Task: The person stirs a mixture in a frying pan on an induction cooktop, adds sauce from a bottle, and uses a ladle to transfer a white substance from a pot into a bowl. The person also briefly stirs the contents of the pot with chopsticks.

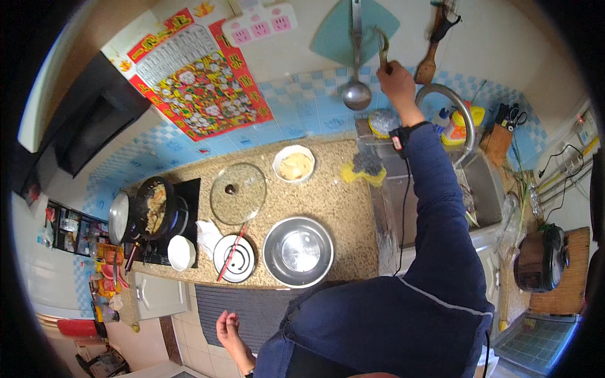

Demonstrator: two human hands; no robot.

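My right hand [398, 85] is raised to the wall beside a hanging steel ladle [357, 94]. Its fingers are closed around the lower part of a slim utensil [383, 45] with a curved upper end; the rest is hidden by the hand, so its kind is unclear. Just right of that hand hangs a wooden spatula [427, 66]. My left hand [229, 330] is low in front of the counter, above a dark floor mat [246, 312]. Its fingers are loosely curled, with nothing seen in them.
A steel bowl [298, 279], a plate [231, 269] with red chopsticks, a glass lid [238, 193] and a white bowl [294, 177] of pale food stand on the counter. Left, a wok [153, 208] holds food on the stove. The faucet [453, 94] arches beside my right forearm.
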